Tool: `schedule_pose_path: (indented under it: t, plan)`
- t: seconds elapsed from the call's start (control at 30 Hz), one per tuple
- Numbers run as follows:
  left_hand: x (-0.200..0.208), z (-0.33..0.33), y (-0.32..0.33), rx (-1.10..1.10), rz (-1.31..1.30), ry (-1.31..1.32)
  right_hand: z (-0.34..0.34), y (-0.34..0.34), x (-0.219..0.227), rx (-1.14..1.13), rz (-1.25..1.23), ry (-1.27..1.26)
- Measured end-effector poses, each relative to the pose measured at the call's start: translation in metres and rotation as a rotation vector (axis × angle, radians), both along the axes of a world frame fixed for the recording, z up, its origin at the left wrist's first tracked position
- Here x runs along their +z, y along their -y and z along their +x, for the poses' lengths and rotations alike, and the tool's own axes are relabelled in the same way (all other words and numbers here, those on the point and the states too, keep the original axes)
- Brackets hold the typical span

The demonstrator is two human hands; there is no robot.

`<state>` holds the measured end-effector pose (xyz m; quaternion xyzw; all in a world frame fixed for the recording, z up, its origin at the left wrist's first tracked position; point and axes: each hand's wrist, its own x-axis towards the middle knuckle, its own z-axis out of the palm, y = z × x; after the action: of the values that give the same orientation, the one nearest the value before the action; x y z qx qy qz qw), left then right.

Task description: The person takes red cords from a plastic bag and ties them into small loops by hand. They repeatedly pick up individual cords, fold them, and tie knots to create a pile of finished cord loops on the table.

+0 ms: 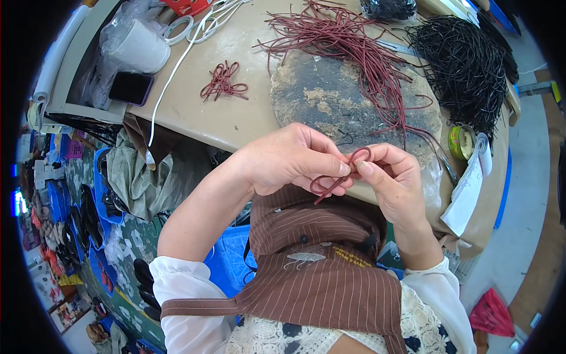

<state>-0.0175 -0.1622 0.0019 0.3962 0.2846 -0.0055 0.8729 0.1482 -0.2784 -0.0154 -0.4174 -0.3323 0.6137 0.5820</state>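
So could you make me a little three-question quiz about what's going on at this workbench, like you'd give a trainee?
1. True or false: both hands pinch one dark red cord bent into loops.
2. Which pile lies at the table's far right edge? A) white cords B) black cords C) blue cords
3. What dark flat device lies beside the white cup at the left?

Key: 1 true. 2 B. 3 A phone.

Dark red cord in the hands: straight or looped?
Looped. The dark red cord bends into loops between left hand and right hand, both pinching it where they cross.
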Motion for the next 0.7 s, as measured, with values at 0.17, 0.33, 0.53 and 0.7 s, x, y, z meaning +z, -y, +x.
schedule_pose_path:
  t: [0.17, 0.33, 0.53, 0.7]
  plan:
    - [0.000, -0.002, -0.001, -0.028, -0.102, 0.003, 0.003, 0.003, -0.003, 0.019, -0.029, -0.017]
    - [-0.003, -0.003, -0.003, -0.041, -0.124, 0.000, 0.002, 0.004, -0.001, 0.043, -0.088, -0.176]
    - [-0.002, -0.004, -0.007, 0.002, -0.129, 0.002, 0.004, -0.001, -0.004, 0.054, -0.133, -0.399]
    - [-0.009, -0.007, -0.009, 0.047, -0.124, 0.019, -0.003, -0.003, -0.006, -0.009, -0.068, -0.383]
